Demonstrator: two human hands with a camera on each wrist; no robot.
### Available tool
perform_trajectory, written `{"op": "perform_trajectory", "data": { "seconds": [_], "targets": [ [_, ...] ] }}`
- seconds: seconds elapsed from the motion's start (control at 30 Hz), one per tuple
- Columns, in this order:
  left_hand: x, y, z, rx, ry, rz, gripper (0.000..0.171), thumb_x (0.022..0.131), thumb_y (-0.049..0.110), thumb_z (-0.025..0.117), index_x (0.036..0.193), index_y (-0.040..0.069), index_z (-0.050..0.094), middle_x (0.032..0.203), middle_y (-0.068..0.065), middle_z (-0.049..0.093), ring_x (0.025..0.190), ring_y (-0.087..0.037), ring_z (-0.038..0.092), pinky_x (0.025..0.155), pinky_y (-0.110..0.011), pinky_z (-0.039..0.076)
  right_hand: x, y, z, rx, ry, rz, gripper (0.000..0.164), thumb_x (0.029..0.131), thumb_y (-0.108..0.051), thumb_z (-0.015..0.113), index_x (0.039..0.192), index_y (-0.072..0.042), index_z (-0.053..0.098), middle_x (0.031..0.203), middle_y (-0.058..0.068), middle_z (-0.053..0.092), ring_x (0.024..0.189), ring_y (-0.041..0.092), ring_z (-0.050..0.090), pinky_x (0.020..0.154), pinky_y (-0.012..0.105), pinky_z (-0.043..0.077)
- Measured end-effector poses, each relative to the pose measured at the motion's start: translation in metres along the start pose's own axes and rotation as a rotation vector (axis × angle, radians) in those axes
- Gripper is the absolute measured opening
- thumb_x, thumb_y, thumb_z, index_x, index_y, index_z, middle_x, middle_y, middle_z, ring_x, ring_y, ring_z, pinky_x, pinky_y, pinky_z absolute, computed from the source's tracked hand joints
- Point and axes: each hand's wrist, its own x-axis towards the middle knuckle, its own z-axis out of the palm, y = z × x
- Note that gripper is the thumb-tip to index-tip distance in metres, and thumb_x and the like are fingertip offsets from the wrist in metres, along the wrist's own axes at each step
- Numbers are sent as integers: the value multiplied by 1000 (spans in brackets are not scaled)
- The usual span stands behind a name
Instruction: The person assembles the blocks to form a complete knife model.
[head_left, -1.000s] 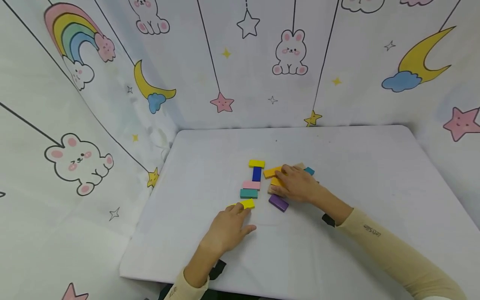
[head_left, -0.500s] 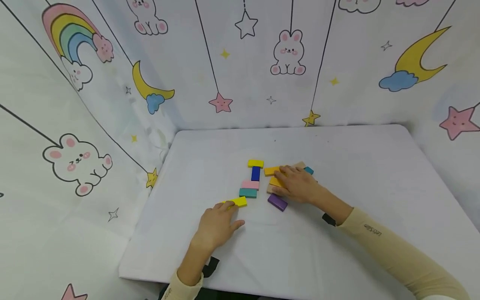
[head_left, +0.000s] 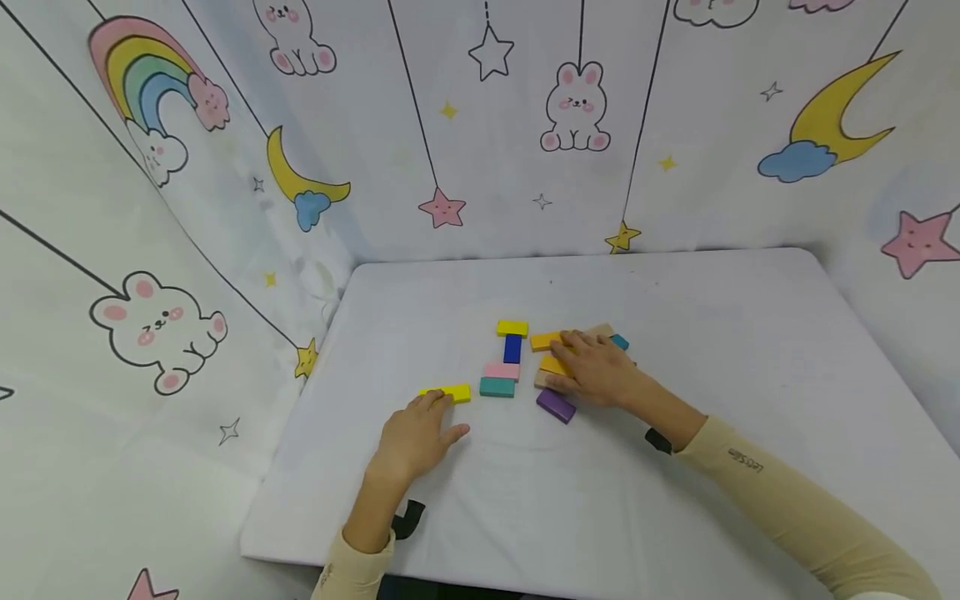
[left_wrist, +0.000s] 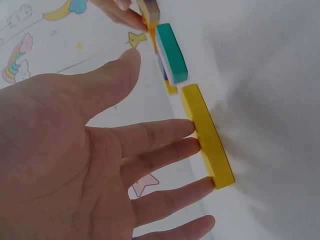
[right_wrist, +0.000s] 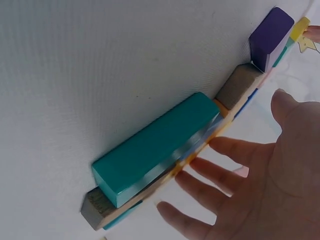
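Observation:
My left hand (head_left: 411, 437) rests its extended fingertips on a long yellow block (head_left: 459, 392), apart from the others. In the left wrist view several fingertips touch one face of that yellow block (left_wrist: 206, 137), and the thumb stands clear of it. My right hand (head_left: 597, 371) lies over a cluster of blocks with its fingers spread. Around it show an orange block (head_left: 545, 342), a yellow-orange block (head_left: 552, 365), a purple block (head_left: 556, 406), a wooden block (head_left: 599, 330) and a blue one (head_left: 619, 342). A long teal block (right_wrist: 155, 147) in the right wrist view is mostly hidden from the head camera.
Between the hands, a column of blocks runs away from me: teal (head_left: 497, 387), pink (head_left: 502, 371), dark blue (head_left: 512, 348) and yellow (head_left: 513, 328). All lie on a white-covered table (head_left: 712, 317) backed by printed cloth walls (head_left: 495, 125).
My left hand has slid the long yellow block leftward and slightly away from me, out from in front of the teal block. The right hand has stayed on its cluster.

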Motion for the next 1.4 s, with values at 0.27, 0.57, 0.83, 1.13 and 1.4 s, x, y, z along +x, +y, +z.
{"op": "perform_trajectory", "data": {
  "seconds": [0.27,0.57,0.83,1.13,1.4],
  "targets": [
    [17,-10,-4,-27,-54,-25,62,102,55,62,143,9,63,154,-14,53,137,-35,55,105,-55,52,2,1,-2,-34,-14,19,76,108,-60,39,159,-4,41,163,22,39,150,41,38,118,67,31],
    [46,-19,-8,-76,-101,-15,67,103,57,58,151,10,55,163,-13,42,149,-33,41,112,-58,46,11,4,-7,-46,-36,57,79,107,-64,38,159,-4,41,163,22,38,150,41,38,119,67,30],
    [66,-20,-13,-71,-139,-22,69,103,58,57,155,12,51,166,-11,38,152,-33,38,114,-59,43,17,9,-7,-44,-36,77,80,107,-65,37,159,-4,41,164,21,37,151,40,37,116,69,32],
    [83,-23,-18,-67,-168,-30,73,102,59,58,157,12,48,168,-11,34,154,-32,34,117,-58,40,29,11,-6,-55,-64,108,82,108,-65,34,160,-3,38,165,22,35,151,40,36,116,69,35],
    [96,-26,-18,-72,-188,-38,74,102,59,58,160,14,44,170,-9,31,156,-33,29,118,-58,38,36,12,-8,-39,-85,127,82,107,-66,35,160,-3,37,165,23,35,151,41,36,116,68,34]
  ]
}}
